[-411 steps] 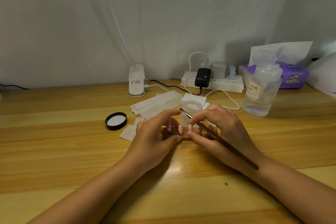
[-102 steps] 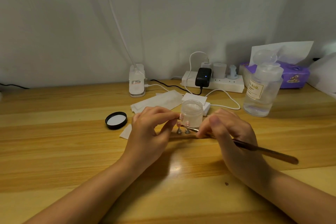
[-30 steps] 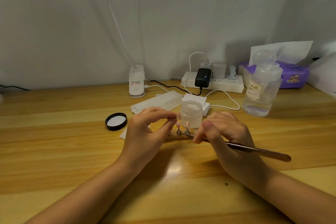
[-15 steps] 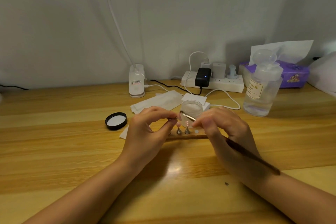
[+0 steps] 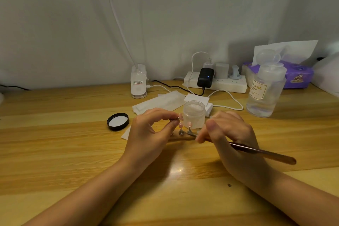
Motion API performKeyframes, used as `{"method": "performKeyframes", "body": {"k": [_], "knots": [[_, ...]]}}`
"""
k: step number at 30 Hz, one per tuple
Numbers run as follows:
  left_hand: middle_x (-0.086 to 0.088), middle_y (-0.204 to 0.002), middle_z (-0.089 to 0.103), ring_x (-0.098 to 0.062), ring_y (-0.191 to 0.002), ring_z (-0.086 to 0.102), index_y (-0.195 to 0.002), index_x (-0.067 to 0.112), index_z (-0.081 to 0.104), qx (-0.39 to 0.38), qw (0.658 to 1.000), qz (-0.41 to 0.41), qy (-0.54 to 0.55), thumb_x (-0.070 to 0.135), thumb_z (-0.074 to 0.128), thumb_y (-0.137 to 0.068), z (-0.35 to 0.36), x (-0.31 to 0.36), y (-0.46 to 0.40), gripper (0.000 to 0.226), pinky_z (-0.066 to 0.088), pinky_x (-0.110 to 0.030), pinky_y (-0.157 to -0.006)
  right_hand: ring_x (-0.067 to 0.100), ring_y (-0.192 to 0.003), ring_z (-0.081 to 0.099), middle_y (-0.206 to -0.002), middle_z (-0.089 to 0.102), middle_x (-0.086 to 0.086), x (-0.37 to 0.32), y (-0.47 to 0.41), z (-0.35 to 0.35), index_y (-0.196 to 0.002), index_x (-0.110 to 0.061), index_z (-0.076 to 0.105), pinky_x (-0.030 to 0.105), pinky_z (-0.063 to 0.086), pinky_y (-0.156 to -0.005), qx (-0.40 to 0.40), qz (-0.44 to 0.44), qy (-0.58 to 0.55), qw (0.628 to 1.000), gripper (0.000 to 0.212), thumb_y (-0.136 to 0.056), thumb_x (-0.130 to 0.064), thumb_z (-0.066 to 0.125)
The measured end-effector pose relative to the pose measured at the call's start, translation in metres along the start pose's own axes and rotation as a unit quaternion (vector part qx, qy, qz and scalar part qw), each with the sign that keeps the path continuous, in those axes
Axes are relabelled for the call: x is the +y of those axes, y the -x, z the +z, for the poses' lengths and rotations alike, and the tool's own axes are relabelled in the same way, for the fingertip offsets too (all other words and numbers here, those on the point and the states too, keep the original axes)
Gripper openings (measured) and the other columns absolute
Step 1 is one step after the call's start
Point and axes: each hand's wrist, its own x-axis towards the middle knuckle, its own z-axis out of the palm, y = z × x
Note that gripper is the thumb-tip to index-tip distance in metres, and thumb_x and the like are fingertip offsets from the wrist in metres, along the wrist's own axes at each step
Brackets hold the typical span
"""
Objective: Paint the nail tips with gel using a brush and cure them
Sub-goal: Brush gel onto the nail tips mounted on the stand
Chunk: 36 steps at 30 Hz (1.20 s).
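My left hand (image 5: 148,134) pinches a small metal stand with a pink nail tip (image 5: 180,116) lifted just above the table. Two more pink nail tips on metal stands (image 5: 185,129) sit on a wooden base strip in front of the open frosted gel jar (image 5: 194,114). My right hand (image 5: 229,134) grips a dark brown brush (image 5: 256,152). The brush lies low and nearly level, its bristle end by the stands' feet, its handle pointing right.
The jar's black lid (image 5: 118,121) lies upside down to the left. White wipes (image 5: 161,101), a lamp base (image 5: 138,83), a power strip (image 5: 216,81) with cables, a clear pump bottle (image 5: 264,90) and a purple tissue pack (image 5: 297,75) stand behind.
The brush has dropped from the jar's rim to the stands' feet, its handle swinging out to the right. My left hand has kept the lifted nail tip nearly still.
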Motion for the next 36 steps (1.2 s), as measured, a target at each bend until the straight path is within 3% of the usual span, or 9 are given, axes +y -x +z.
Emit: {"method": "performKeyframes", "body": {"k": [5,10,13,16,20,25,30,33,36], "knots": [[0.014,-0.083,0.068,-0.002,-0.083,0.061,-0.085,0.031,0.066,0.007,1.0,0.001,-0.001,0.004,0.071,-0.075,0.0007,0.0002,0.0002,0.029,0.047,-0.015,-0.076,0.007,-0.078,0.057,-0.079,0.061,-0.014,-0.0002,-0.002,-0.0005,-0.078,-0.016,0.067,0.037,0.045,-0.072,-0.006,0.014,0.027,1.0,0.05,-0.095,-0.045,0.031],[0.013,-0.084,0.068,-0.002,-0.084,0.062,-0.087,0.028,0.067,0.005,1.0,-0.004,-0.002,0.004,0.071,-0.075,0.0004,0.0003,0.0005,0.027,0.048,-0.015,-0.076,-0.008,-0.073,0.051,-0.072,0.05,-0.029,-0.0014,-0.0004,-0.0005,-0.066,-0.016,0.065,0.027,0.038,-0.075,-0.001,0.012,-0.007,1.0,0.053,-0.096,-0.044,0.03],[0.015,-0.083,0.067,-0.001,-0.084,0.061,-0.087,0.03,0.066,0.004,1.0,-0.005,-0.002,0.004,0.071,-0.075,0.0003,0.0009,0.0002,0.028,0.046,-0.012,-0.075,-0.003,-0.076,0.054,-0.075,0.054,-0.024,-0.0006,-0.0011,-0.0011,-0.071,-0.016,0.066,0.029,0.041,-0.076,0.001,0.018,0.002,1.0,0.045,-0.094,-0.039,0.035],[0.015,-0.083,0.067,0.0,-0.084,0.061,-0.087,0.029,0.066,0.001,1.0,-0.003,-0.002,0.004,0.071,-0.075,0.0005,0.0007,0.0002,0.028,0.047,-0.013,-0.075,0.003,-0.08,0.056,-0.08,0.059,-0.017,-0.0006,-0.0033,0.0005,-0.079,-0.019,0.066,0.035,0.045,-0.075,-0.018,0.032,0.016,0.999,0.047,-0.093,-0.047,0.032],[0.014,-0.084,0.068,-0.001,-0.084,0.062,-0.089,0.024,0.069,0.001,1.0,-0.007,-0.002,0.005,0.071,-0.075,0.0008,-0.0006,0.0001,0.024,0.046,-0.012,-0.075,-0.006,-0.072,0.053,-0.071,0.052,-0.028,-0.0009,-0.0004,-0.0006,-0.067,-0.019,0.064,0.026,0.039,-0.077,-0.005,0.024,-0.02,1.0,0.052,-0.096,-0.045,0.03],[0.012,-0.085,0.069,-0.001,-0.082,0.063,-0.09,0.023,0.069,0.0,1.0,0.001,0.003,0.004,0.071,-0.075,0.0015,-0.0008,0.0001,0.024,0.048,-0.014,-0.075,0.002,-0.078,0.058,-0.08,0.059,-0.021,-0.0021,-0.0033,-0.0003,-0.079,-0.026,0.063,0.033,0.044,-0.076,-0.022,0.039,0.002,0.999,0.033,-0.092,-0.043,0.038],[0.01,-0.085,0.069,-0.002,-0.083,0.063,-0.093,0.02,0.07,-0.002,1.0,-0.004,0.0,0.005,0.07,-0.076,0.001,-0.0023,0.0001,0.023,0.049,-0.016,-0.075,-0.007,-0.074,0.055,-0.072,0.054,-0.027,-0.0022,-0.0006,-0.0015,-0.068,-0.02,0.065,0.024,0.038,-0.079,-0.007,0.031,-0.024,0.999,0.047,-0.094,-0.044,0.034],[0.012,-0.085,0.068,-0.001,-0.083,0.063,-0.092,0.023,0.069,-0.003,1.0,-0.001,-0.002,0.004,0.07,-0.076,0.001,-0.0015,-0.0004,0.025,0.048,-0.015,-0.075,0.0,-0.076,0.058,-0.076,0.06,-0.017,-0.0027,-0.0027,-0.001,-0.078,-0.024,0.064,0.03,0.043,-0.077,-0.017,0.035,-0.012,0.999,0.035,-0.092,-0.042,0.038],[0.013,-0.085,0.068,-0.003,-0.083,0.062,-0.091,0.027,0.068,-0.003,1.0,-0.001,-0.002,0.006,0.07,-0.076,0.001,-0.0009,-0.0003,0.026,0.05,-0.02,-0.075,0.002,-0.075,0.058,-0.077,0.061,-0.017,-0.0035,-0.0036,0.0005,-0.078,-0.022,0.067,0.031,0.043,-0.077,-0.031,0.033,-0.005,0.999,0.045,-0.092,-0.049,0.034]]}}
